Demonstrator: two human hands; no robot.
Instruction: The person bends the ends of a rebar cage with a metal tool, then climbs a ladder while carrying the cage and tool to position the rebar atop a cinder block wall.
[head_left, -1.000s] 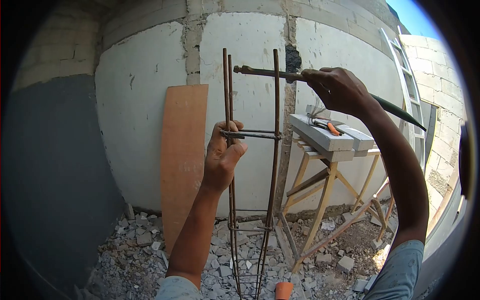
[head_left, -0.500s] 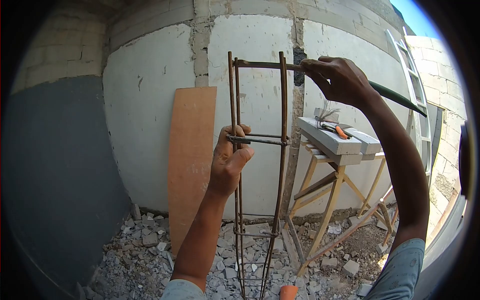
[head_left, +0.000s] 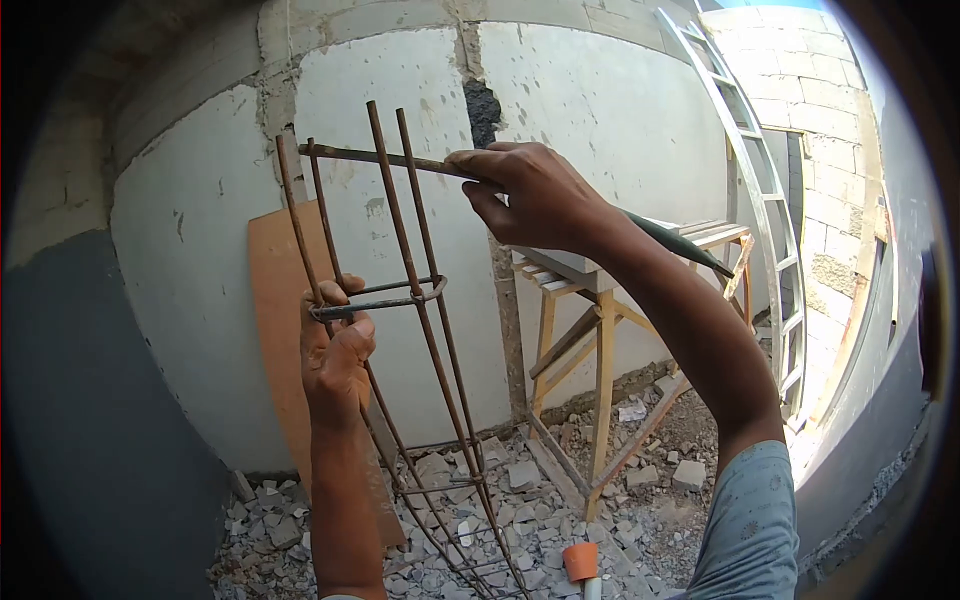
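A rusty rebar cage (head_left: 415,300) of long upright bars tied by square stirrups rises from the rubble and leans left. My left hand (head_left: 335,355) grips a corner bar where a stirrup (head_left: 385,296) crosses it. My right hand (head_left: 530,195) is closed around a long metal rod tool (head_left: 380,157) with a dark green handle end (head_left: 680,245), held across the tops of the bars. The rod's tip reaches the left bars.
A plastered block wall (head_left: 560,110) stands behind. An orange board (head_left: 275,300) leans on it. A wooden trestle (head_left: 600,350) holds blocks at the right, with a white ladder (head_left: 760,180) beyond. Broken block rubble (head_left: 500,500) covers the ground; an orange cup (head_left: 580,560) lies near.
The view has swung right, so the cage now sits left and leans. Both hands keep their grips; the rod stays across the bar tops.
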